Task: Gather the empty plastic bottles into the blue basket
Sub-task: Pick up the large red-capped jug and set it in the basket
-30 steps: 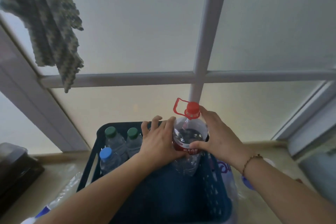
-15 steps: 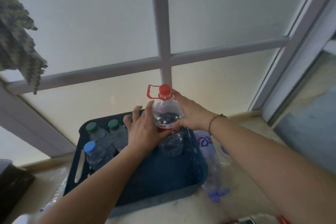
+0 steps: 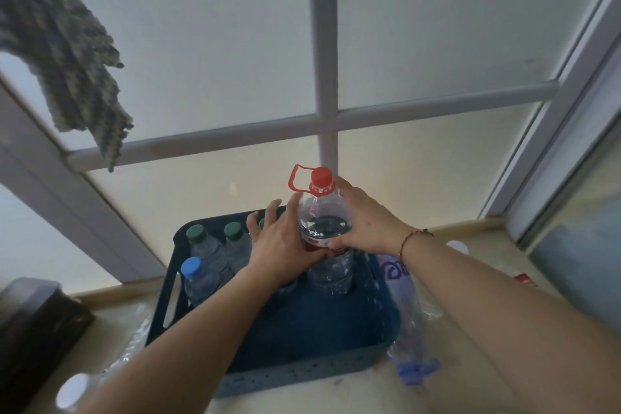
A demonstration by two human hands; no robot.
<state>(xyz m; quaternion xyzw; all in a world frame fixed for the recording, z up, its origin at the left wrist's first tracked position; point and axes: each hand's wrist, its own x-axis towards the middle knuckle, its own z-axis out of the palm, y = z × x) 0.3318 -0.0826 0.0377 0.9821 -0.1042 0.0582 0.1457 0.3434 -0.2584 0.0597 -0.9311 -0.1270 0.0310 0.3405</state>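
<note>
A large clear bottle with a red cap and red handle (image 3: 323, 222) stands upright in the far right part of the blue basket (image 3: 376, 339). My left hand (image 3: 280, 245) presses its left side and my right hand (image 3: 361, 222) wraps its right side and neck. Two green-capped bottles (image 3: 215, 245) and a blue-capped bottle (image 3: 198, 279) stand in the basket's far left corner. A clear bottle with a purple label (image 3: 403, 312) lies on the counter just right of the basket. Another clear bottle with a white cap (image 3: 72, 391) lies at the lower left.
The basket sits on a beige counter (image 3: 369, 390) against a frosted window with white bars (image 3: 322, 77). A knitted cloth (image 3: 67, 54) hangs at the upper left. A dark box (image 3: 33, 326) stands at the left edge. A red-labelled item (image 3: 524, 279) lies at the right.
Only the view has shifted. Both hands stay on the red-capped bottle, which remains upright in the basket.
</note>
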